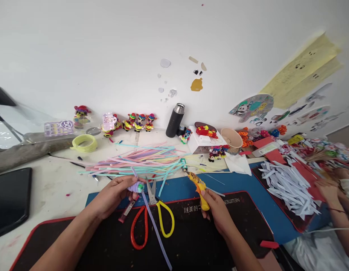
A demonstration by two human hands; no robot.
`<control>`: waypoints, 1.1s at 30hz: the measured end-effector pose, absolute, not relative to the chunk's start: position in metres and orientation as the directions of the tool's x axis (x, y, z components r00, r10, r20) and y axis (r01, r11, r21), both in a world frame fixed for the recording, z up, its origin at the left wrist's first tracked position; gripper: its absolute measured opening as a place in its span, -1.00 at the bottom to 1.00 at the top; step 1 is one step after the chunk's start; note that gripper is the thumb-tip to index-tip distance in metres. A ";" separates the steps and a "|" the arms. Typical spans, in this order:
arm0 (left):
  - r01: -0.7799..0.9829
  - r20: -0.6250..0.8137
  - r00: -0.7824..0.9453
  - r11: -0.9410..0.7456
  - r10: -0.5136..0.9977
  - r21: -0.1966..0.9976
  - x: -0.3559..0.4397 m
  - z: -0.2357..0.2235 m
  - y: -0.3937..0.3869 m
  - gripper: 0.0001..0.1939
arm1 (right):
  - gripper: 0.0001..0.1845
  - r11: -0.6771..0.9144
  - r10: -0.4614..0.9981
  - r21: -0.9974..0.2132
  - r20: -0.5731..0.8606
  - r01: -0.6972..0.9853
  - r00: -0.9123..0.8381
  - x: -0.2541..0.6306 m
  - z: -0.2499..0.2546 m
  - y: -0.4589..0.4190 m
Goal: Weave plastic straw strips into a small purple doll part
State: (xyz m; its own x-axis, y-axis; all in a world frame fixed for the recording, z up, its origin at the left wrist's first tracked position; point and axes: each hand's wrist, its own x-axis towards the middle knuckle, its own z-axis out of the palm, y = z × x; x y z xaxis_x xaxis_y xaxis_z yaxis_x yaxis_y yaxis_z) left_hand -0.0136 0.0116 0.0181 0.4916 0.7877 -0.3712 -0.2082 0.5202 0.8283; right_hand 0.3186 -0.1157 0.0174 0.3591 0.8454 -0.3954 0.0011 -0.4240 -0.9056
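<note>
My left hand [119,190] is closed on a lilac pipe-cleaner coil [134,188] with a green centre. A long lilac strand [156,229] hangs from it across the black mat. In my right hand [215,207] is a yellow hot glue gun [198,186], its dark nozzle pointing up and left. Between the hands lie scissors [152,197] with one red and one yellow handle, blades apart. Beside them, close below my left hand, is a small dark red box [128,210]. Behind the hands spreads a pile of pastel pipe cleaners [134,160].
Along the wall stand several small figures [139,122], a black thermos [175,121] and a beige bowl [232,138]. A yellow-green tape roll [84,143] lies left. To the right, another person's hand [329,190] rests near a heap of white paper strips [290,188].
</note>
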 end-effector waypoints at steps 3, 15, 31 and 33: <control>-0.210 -0.364 0.490 0.513 0.792 0.833 -0.013 0.016 0.011 -0.57 | -0.50 -0.376 0.859 -0.899 -0.429 -0.224 0.279 0.310 0.021 -0.119; -0.215 -0.336 0.481 0.481 0.810 0.850 -0.008 0.015 0.010 -0.59 | -0.42 -0.349 0.932 -0.769 -0.345 -0.536 -0.113 0.260 0.018 -0.100; -0.230 -0.331 0.495 0.489 0.803 0.841 -0.006 0.021 0.010 -0.61 | -0.36 -0.317 0.944 -0.939 -0.300 -0.130 -0.137 0.200 0.049 -0.036; -0.234 -0.334 0.497 0.494 0.801 0.837 -0.006 0.020 0.010 -0.62 | -0.34 -0.311 0.945 -0.947 -0.300 -0.076 -0.129 0.196 0.050 -0.035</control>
State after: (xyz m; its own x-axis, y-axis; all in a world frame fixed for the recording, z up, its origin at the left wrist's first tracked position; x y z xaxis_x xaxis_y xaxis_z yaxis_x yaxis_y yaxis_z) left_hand -0.0059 0.0102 0.0199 0.4968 0.8010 -0.3341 -0.2343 0.4945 0.8370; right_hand 0.1960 -0.0350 0.0501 -0.1289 0.9452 -0.3000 -0.0758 -0.3110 -0.9474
